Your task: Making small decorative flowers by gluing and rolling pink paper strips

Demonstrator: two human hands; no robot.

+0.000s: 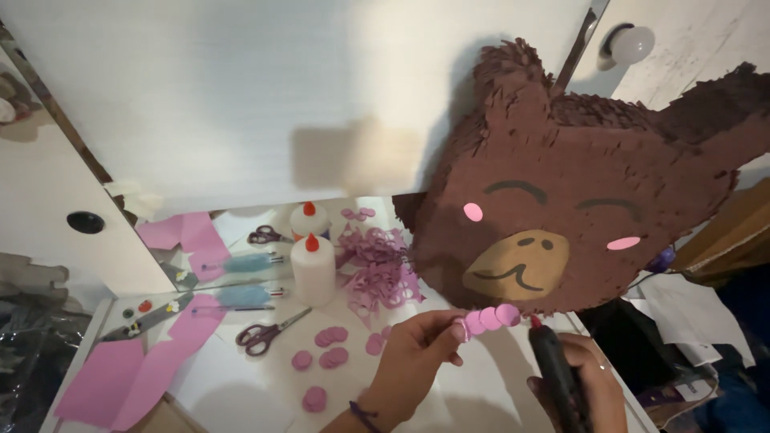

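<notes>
A brown fringed bear-head piñata (561, 184) with pink cheeks and a tan muzzle leans against the white wall. My left hand (413, 353) pinches a short strip of overlapping pink paper circles (491, 317) and holds it against the piñata's lower edge, under the muzzle. My right hand (589, 385) grips a black glue gun (553, 369), its reddish tip pointing up at the right end of the pink strip.
On the white table lie a white glue bottle (313, 269) with a red cap, purple-handled scissors (265, 333), loose pink paper circles (329, 345), a heap of pink scraps (381, 273), a pink sheet (128, 369) and a blue fluffy pen (241, 297). A mirror stands behind the bottle.
</notes>
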